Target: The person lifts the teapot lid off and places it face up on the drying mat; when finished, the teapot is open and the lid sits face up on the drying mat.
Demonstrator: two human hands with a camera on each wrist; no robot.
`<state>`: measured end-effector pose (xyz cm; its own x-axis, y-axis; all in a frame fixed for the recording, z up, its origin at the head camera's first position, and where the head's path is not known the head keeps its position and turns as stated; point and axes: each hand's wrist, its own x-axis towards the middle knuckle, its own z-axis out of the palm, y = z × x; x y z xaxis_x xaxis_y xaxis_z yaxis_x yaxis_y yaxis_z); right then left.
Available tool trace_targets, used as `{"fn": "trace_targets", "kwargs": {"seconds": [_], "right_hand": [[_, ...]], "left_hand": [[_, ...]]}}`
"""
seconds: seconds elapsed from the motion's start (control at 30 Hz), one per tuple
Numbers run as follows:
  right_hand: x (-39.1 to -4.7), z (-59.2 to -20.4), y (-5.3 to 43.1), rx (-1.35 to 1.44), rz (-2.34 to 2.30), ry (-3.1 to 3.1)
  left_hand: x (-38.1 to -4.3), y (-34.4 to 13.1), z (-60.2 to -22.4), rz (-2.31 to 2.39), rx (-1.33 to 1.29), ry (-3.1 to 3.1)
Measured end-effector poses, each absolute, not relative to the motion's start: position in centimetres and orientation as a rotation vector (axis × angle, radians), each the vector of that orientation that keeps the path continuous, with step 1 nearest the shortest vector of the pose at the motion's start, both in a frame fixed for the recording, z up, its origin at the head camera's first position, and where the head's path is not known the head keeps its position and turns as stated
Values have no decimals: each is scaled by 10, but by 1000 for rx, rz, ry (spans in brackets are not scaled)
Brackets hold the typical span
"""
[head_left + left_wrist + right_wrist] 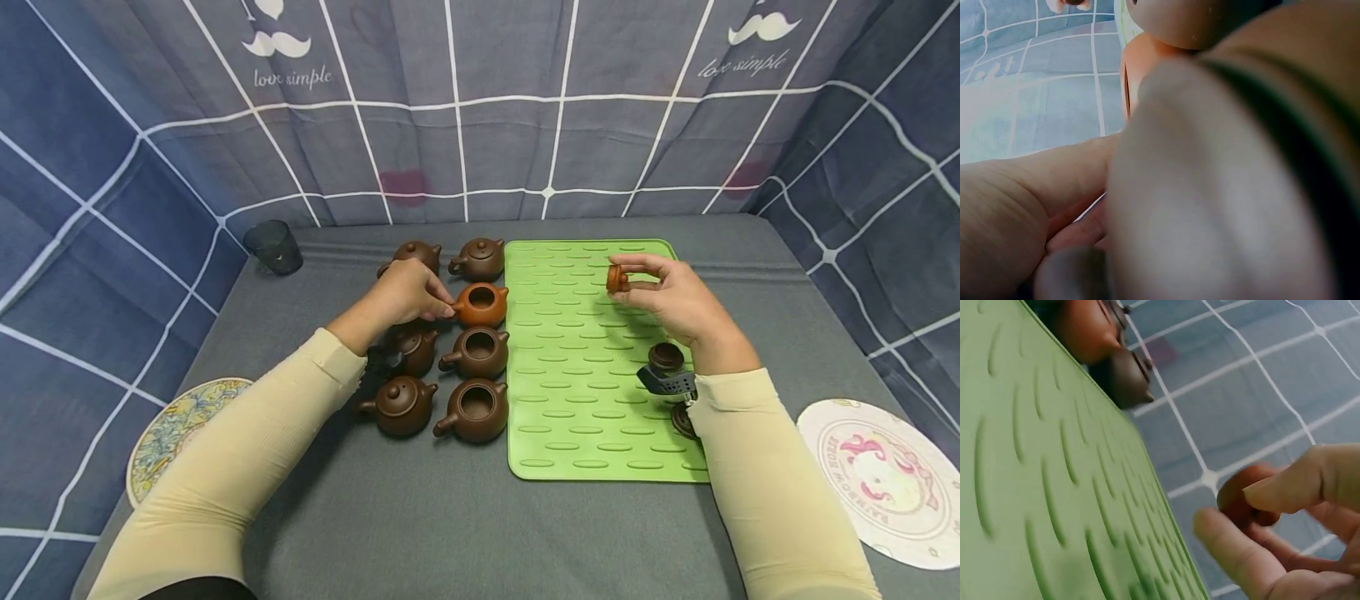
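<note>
On the grey tabletop (420, 517), at the left edge of the green mat (573, 417), stands the open orange teapot (482, 317), the fingers of the left hand (411, 292) clamped on its handle (457, 308). Above the mat, the fingers of the right hand (667, 296) pinch the orange lid (616, 279), tilted on its side. On the near side stand 2 open brown teapots (478, 367); a lidded brown teapot (481, 262) sits just beyond the orange teapot. 2 dark lids (665, 357) lie at the mat's right side.

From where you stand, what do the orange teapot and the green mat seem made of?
The orange teapot looks like fired clay, its earthy colour showing a low sheen. The green mat is probably silicone or rubber: matte, with regular moulded ovals.
</note>
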<state>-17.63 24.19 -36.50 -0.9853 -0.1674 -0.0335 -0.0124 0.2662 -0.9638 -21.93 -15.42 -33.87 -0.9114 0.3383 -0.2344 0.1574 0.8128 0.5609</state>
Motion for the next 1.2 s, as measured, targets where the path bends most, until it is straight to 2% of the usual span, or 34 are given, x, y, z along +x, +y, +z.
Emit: {"fn": "trace_targets", "kwargs": {"seconds": [0.13,0.4,1.2], "right_hand": [[-174,-366,259,-50,-1813,2405],[-169,-373,277,109,-1507,2643],[-168,-382,287,102,-1221,2710]], "left_hand": [[-220,-155,-339,780,372,2680],[-220,-153,-336,750,368,2686],[-220,-154,-339,724,406,2704]]}}
